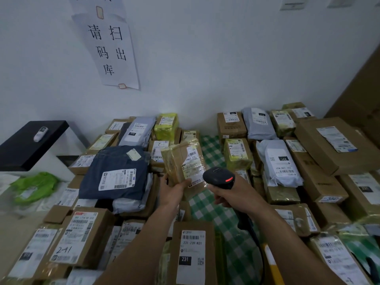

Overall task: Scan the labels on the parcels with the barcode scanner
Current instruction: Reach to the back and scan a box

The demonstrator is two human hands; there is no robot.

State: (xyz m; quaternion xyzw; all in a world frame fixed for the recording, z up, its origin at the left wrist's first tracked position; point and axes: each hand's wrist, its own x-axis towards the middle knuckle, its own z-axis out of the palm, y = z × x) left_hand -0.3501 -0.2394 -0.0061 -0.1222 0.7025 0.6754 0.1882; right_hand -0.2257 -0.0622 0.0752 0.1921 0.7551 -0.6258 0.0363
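My left hand (173, 189) grips a small tape-wrapped cardboard parcel (177, 161) from below and holds it tilted above the table, its white label (193, 165) facing me. My right hand (228, 195) grips the handle of a black barcode scanner (218, 176). The scanner's head sits just right of the label, with a red light lit on it. Its cable (260, 256) hangs down toward me.
Parcels cover a table with a green checked cloth (211, 153): a dark blue bag (117, 173) at left, a labelled box (192, 254) near me, a grey-white bag (277, 163) and large boxes (337, 145) at right. A black stand (26, 145) stands far left. A paper sign (112, 50) hangs on the wall.
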